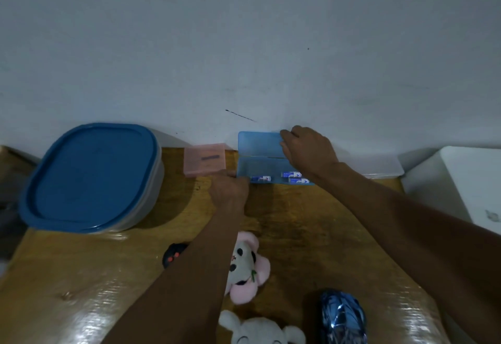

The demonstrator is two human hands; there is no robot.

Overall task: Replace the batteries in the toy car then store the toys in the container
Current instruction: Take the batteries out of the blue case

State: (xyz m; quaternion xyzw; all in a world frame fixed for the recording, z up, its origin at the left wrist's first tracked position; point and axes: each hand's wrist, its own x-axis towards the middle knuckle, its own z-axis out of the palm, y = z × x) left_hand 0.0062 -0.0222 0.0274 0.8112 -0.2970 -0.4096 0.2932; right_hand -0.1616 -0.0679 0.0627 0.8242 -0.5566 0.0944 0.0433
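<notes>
- The right hand (306, 151) reaches to about 12 o'clock on the bench (298, 221). Its fingers curl over the right edge of the case lid (259, 143) and hold it upright against the wall, likely to keep the case open for a pick.
- The left hand (230, 190) sits at the near-left corner of the battery case (260, 166), apparently steadying it. Its fingers are hidden behind the back of the hand, so I cannot tell whether they grasp the wall or only press it.
- Three batteries (291, 174) lie loose along the case's near wall, one by the left hand and two towards the right.
- Just beside the case, at 11 o'clock, a closed pink case (204, 163) holds something dark.
- The container (92, 175), its blue lid on, stands at 9 to 10 o'clock, well apart.
- The blue toy car (343, 316) lies at 5 o'clock, untouched; the battery swap looks not yet begun.
- A black remote (173, 255), a pink plush (244, 267) and a white plush (260, 330) wait near 6 o'clock.
</notes>
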